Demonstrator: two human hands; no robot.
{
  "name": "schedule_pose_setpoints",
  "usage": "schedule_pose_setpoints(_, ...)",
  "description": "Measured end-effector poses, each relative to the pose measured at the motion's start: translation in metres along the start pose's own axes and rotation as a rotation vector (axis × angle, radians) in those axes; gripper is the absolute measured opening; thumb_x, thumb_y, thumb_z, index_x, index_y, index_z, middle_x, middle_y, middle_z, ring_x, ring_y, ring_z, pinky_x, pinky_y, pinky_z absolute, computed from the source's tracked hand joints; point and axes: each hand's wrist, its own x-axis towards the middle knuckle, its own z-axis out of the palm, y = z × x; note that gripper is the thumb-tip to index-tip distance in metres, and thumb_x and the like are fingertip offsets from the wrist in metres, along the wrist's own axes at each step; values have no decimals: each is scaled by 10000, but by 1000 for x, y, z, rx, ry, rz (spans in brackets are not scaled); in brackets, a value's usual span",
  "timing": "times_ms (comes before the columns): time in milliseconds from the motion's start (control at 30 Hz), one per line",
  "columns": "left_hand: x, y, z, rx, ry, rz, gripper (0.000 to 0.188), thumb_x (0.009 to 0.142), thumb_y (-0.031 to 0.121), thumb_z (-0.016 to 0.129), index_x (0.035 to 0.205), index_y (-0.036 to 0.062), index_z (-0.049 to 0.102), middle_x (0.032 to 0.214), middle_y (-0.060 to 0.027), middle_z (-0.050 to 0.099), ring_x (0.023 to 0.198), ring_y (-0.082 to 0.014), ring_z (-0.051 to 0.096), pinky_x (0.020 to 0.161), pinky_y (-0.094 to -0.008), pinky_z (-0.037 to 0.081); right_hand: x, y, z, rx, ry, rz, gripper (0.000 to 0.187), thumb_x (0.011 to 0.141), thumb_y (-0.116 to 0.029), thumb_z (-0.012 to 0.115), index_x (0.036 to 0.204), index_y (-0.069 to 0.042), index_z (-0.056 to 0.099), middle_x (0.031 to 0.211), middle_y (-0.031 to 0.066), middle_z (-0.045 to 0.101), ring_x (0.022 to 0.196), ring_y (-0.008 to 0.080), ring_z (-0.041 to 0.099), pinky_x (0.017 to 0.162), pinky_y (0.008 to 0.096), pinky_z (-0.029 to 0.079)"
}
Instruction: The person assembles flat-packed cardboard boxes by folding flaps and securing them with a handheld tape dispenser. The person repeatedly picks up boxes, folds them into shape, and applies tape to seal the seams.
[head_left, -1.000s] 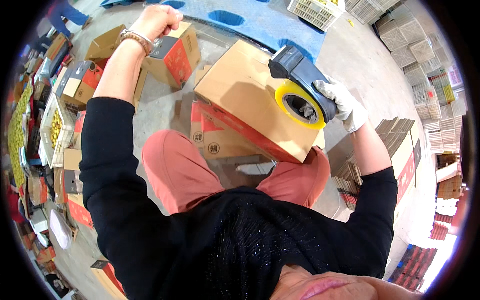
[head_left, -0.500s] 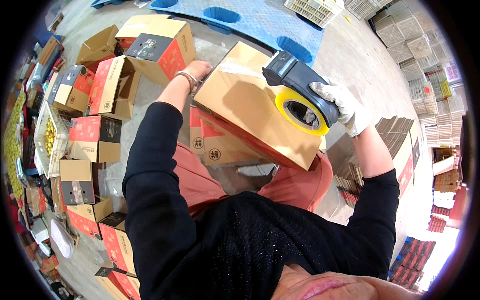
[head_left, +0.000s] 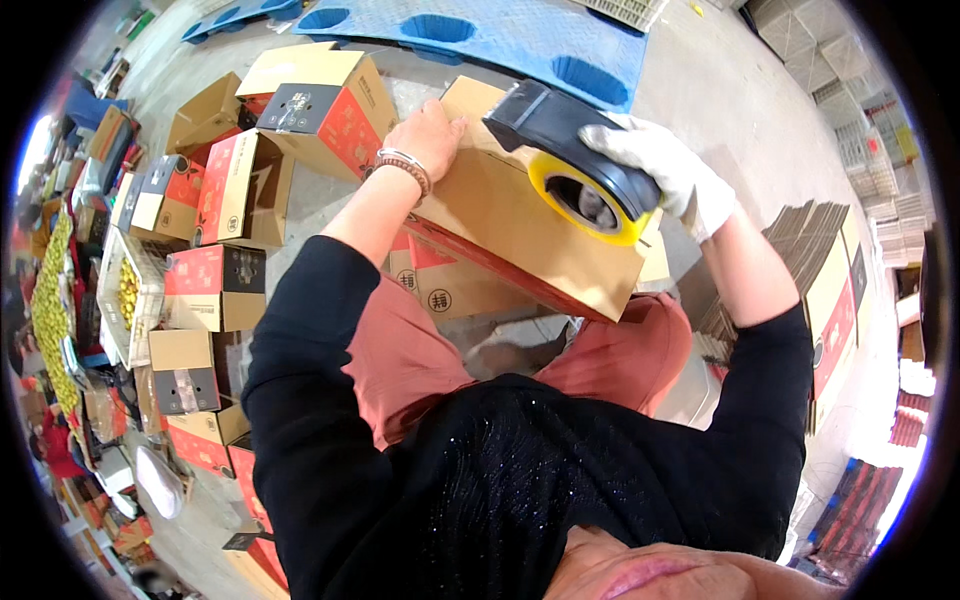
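Note:
A tan cardboard box (head_left: pixel 500 215) with a red side lies tilted across my lap area, above my knees. My bare left hand (head_left: pixel 428 142), with bracelets at the wrist, is closed over the box's far left edge, fingers bent onto its top. My right hand (head_left: pixel 668 170), in a white glove, grips a black tape dispenser (head_left: pixel 560 120) by its rear end. A roll of tape with a yellow rim (head_left: pixel 585 200) sits in the dispenser, which is over the box's top. A second red and tan box (head_left: pixel 465 280) shows beneath the first.
Several open and closed red, black and tan boxes (head_left: pixel 215 280) stand at the left. A white crate of yellowish-green fruit (head_left: pixel 120 300) is beyond them. A blue pallet (head_left: pixel 500 45) lies ahead. Flattened cardboard (head_left: pixel 805 265) stacks at the right, with pale crates (head_left: pixel 840 90) farther off.
My left hand has moved right and onto the top of the box from its left side. The tape dispenser in my right hand has shifted slightly left.

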Motion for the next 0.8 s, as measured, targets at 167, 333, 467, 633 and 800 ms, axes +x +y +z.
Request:
schedule_pose_setpoints(167, 7, -7, 5, 58, -60, -18, 584, 887, 457, 384, 1258, 8, 344, 1194, -284, 476, 1086, -410, 483, 921, -455, 389, 11, 9, -9, 20, -147, -190, 329, 863, -248, 570, 1097, -17, 588, 978, 71, 631, 816, 119, 615, 714, 239, 505)
schedule_pose_setpoints(333, 5, -13, 13, 10, 33, 65, 555, 882, 461, 394, 1235, 34, 377, 1129, -289, 516, 1065, -436, 481, 896, -471, 390, -41, 19, -33, -20, -48, -201, 320, 870, -240, 555, 1113, -33, 584, 944, 72, 641, 808, 125, 616, 691, 257, 512)
schedule_pose_setpoints(467, 10, -14, 12, 31, 2, 46, 589, 873, 480, 401, 1289, 64, 363, 1178, -271, 499, 1103, -417, 469, 922, -447, 378, -145, 43, -82, -90, 283, -217, 516, 781, -332, 627, 1143, 23, 529, 952, 128, 621, 820, 163, 621, 724, 263, 506)
schedule_pose_setpoints(633, 15, -29, 19, 59, 46, 90, 650, 889, 525, 345, 1338, 55, 327, 1216, -274, 472, 1131, -397, 462, 942, -421, 370, -245, 79, -133, 159, 389, 14, 784, 589, -314, 778, 1195, 73, 464, 1054, 151, 594, 970, 204, 575, 895, 300, 431)
schedule_pose_setpoints(800, 20, -30, 21, 83, 60, 118, 651, 896, 523, 346, 1337, 45, 326, 1176, -267, 508, 1105, -398, 485, 930, -417, 381, -247, 109, -126, -73, 393, 166, 747, 637, -329, 715, 1244, 21, 457, 1029, 109, 597, 828, 153, 595, 692, 251, 497)
